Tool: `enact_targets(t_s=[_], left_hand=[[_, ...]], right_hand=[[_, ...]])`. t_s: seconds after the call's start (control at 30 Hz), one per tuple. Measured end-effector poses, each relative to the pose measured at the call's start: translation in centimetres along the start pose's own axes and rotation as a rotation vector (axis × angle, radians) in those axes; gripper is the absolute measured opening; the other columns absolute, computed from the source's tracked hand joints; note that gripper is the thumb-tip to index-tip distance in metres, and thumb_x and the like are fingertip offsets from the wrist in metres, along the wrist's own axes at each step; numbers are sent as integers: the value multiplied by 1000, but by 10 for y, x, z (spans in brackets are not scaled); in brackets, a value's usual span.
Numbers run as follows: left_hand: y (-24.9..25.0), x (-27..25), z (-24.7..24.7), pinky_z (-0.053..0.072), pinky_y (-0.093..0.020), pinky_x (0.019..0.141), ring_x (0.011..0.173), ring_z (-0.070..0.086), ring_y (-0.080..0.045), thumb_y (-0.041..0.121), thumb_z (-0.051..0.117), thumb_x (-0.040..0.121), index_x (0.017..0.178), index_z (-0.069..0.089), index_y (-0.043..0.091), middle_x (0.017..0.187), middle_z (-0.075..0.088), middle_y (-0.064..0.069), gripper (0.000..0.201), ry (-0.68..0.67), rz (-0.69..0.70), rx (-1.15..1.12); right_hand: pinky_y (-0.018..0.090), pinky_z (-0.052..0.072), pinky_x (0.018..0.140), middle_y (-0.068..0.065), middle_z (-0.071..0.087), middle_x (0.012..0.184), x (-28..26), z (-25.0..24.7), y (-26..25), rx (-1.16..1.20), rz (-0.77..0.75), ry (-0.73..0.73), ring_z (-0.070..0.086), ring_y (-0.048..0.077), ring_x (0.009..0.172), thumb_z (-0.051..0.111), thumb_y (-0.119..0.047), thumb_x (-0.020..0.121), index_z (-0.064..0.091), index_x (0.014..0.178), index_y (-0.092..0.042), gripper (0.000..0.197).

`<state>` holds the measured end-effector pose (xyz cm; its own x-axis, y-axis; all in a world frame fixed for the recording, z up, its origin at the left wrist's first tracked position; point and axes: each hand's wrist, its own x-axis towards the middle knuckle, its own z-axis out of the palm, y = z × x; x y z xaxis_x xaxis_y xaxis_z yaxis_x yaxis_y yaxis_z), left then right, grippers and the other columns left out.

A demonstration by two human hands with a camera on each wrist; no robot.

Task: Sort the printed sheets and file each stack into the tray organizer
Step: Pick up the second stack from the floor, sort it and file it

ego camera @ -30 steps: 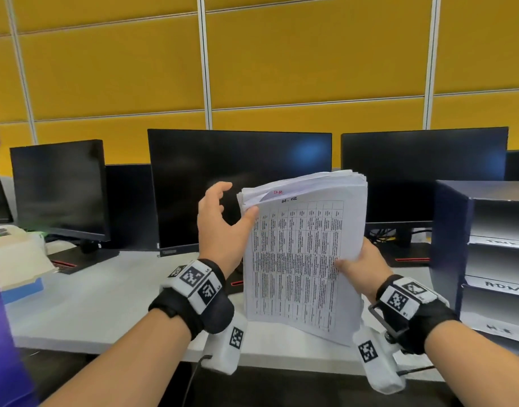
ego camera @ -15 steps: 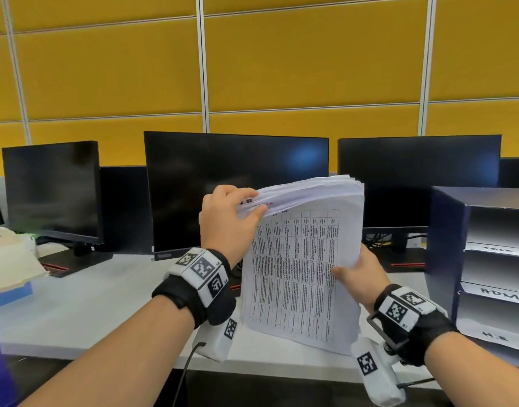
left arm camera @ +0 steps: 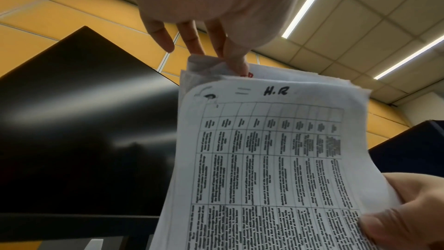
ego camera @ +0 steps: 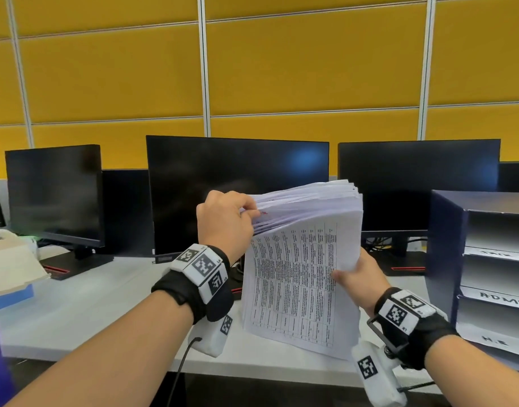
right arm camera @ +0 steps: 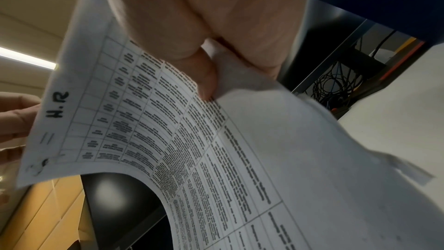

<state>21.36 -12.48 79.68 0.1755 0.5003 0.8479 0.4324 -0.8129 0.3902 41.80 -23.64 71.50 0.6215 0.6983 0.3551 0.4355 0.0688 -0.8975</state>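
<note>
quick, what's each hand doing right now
Left hand: closed, fingers pinching the top corner of the rear sheets in the stack of printed sheets.
Right hand: closed, gripping the stack's right edge.

Both forearms reach forward, wrists banded. The left hand (ego camera: 224,221) is raised, fingers curled and pinching at their tips. The right hand (ego camera: 359,279), lower and right, grips with thumb forward.

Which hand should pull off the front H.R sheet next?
Left. The left hand already pinches the sheets' top corner, while the right hand grips the whole stack of sheets at its right edge, steadying it.
</note>
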Motion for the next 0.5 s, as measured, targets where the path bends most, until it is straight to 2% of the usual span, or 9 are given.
enact_targets(t_s=[0.1,0.2,0.3,0.37,0.43,0.5], left_hand=[[-7,3,2,47,-39,80,88,56,-26,19,63,89,71,60,31,78,56,7,22,-30,-66,-33],[-8,2,6,49,-42,74,81,56,-28,17,58,92,73,54,28,78,60,0,22,-67,-66,-20],[-4,2,7,50,-42,74,83,55,-27,19,54,94,76,50,29,82,57,0,21,-81,-93,-9],[-1,1,7,49,-40,82,91,51,-23,24,57,94,83,54,32,88,51,5,14,-84,-98,-22],[3,0,5,42,-36,87,95,47,-19,27,62,92,91,62,29,88,49,13,2,-83,-18,6],[5,0,6,34,-33,85,99,48,-17,33,65,89,91,67,28,96,57,14,6,-78,78,56]], right_hand=[[50,48,96,4,66,109,1,0,1,-13,0,-21,62,24,104,63,9,79,54,118,-13,46],[50,48,96,4,66,109,1,-1,0,-33,-11,-29,62,23,104,64,6,79,54,118,-14,45],[49,48,96,4,66,110,1,-1,0,-31,5,-24,61,24,106,64,7,80,54,118,-14,45],[47,48,96,6,65,111,1,-1,-2,-16,19,-19,61,25,107,63,9,80,54,119,-12,45],[46,48,96,8,65,113,0,-1,-3,5,36,-15,61,26,107,62,10,81,51,123,-10,48],[45,48,97,8,64,115,0,-1,-3,15,47,-19,60,26,108,61,11,82,50,126,-10,49]])
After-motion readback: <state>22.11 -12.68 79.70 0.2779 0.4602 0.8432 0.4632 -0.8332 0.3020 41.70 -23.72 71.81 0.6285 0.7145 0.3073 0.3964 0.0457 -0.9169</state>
